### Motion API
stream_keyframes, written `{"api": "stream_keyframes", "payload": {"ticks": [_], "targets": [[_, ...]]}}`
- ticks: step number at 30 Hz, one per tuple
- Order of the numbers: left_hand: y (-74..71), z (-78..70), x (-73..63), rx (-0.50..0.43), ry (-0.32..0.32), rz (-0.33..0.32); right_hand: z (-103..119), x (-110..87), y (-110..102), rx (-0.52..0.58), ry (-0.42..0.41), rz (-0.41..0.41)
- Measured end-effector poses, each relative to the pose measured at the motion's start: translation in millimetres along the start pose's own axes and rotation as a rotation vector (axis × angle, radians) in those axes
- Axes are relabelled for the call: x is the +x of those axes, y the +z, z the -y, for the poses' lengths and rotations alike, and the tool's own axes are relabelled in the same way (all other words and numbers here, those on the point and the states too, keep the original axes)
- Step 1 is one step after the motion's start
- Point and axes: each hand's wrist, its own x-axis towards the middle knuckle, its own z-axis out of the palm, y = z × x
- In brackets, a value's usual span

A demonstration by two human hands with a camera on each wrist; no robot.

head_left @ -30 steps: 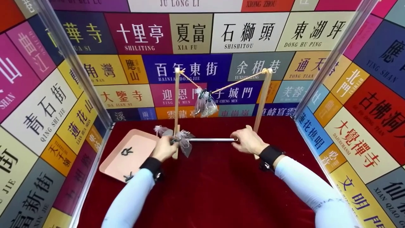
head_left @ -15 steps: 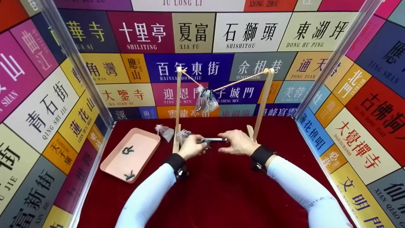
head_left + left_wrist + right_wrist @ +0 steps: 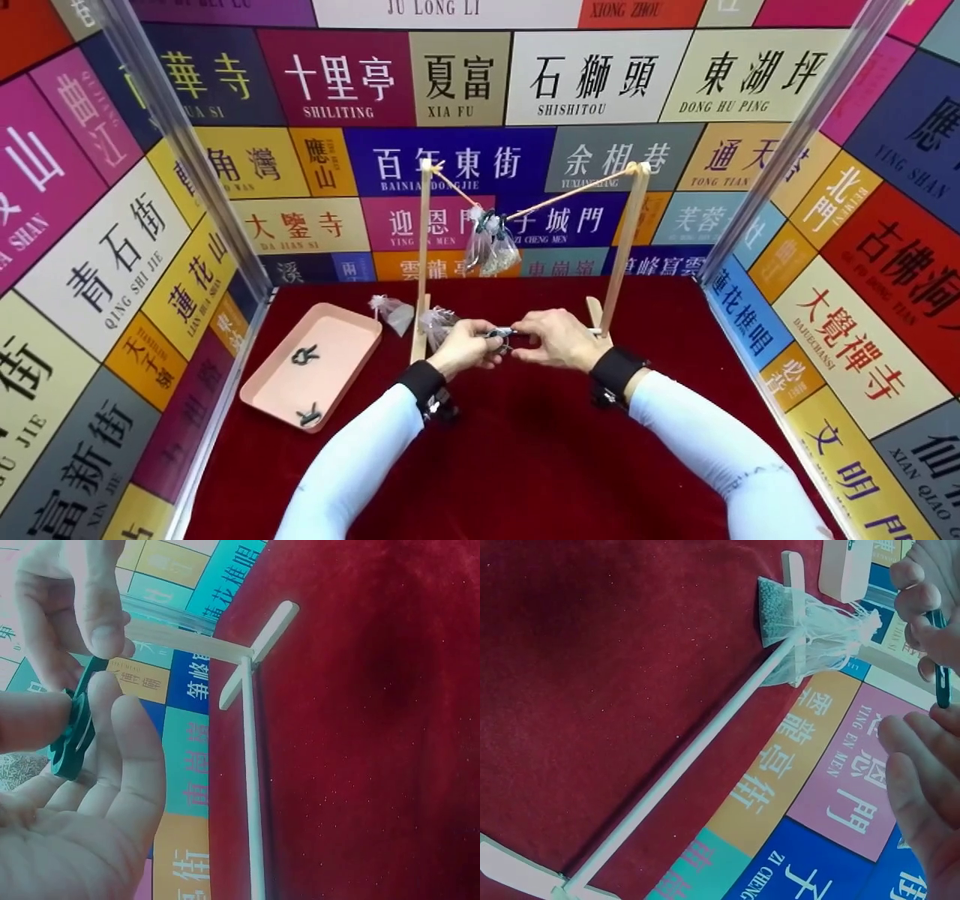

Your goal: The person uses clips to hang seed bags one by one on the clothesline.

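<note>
Both hands meet over the front of a wooden stand. My left hand [image 3: 461,349] pinches a small dark green clip [image 3: 69,763] between thumb and fingers; a thin metal wire shows along the clip's side. At the clip's upper end, the thumb and a finger of my right hand [image 3: 559,341] grip it, while other fingers spread out in the right wrist view. Behind the hands, sheer bags [image 3: 491,251] hang by green clips from an orange cord [image 3: 570,193] strung between two wooden posts. The far part of the bar is hidden behind the hands in the head view.
Left of the stand lies a pink tray [image 3: 259,394] with two dark green clips [image 3: 305,355]. A filled sheer bag [image 3: 397,315] sits beside the tray, another [image 3: 780,611] at the stand's left foot. A white bar [image 3: 682,757] joins the feet. Printed panels enclose the red cloth.
My left hand has moved right, away from the bags at the left post, bringing a green clip to the middle. My right hand has shifted slightly left to meet it.
</note>
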Motion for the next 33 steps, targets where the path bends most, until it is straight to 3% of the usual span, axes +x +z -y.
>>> {"api": "stream_keyframes", "payload": {"ticks": [6,11,13,16,19,24,28,33], "targets": [[-6.5,1.8,0.3,0.004,0.002,-0.024,-4,-6.2,-5,-0.065,-0.048,-0.018],[-25.6,8.0,-4.0,0.037,0.036,-0.168,-12,-13.3,-10,-0.087,-0.079,-0.078],[-36.2,13.8,-5.0,0.16,0.084,-0.263,-16,-16.7,-11,-0.108,-0.093,-0.112],[-52.6,25.8,-5.2,0.438,0.155,-0.417,-20,-22.5,-11,-0.169,-0.084,-0.151],[-67.3,38.3,-3.7,0.66,0.157,-0.565,-23,-27.0,-12,-0.239,-0.04,-0.148],[-83.9,49.4,1.3,0.683,0.048,-0.717,-25,-28.9,-15,-0.282,-0.009,-0.098],[-87.4,50.4,8.1,0.702,0.029,-0.717,-26,-28.6,-16,-0.285,-0.029,-0.095],[-81.6,50.4,19.4,0.823,0.01,-0.591,-27,-30.0,-17,-0.277,-0.031,-0.093]]}}
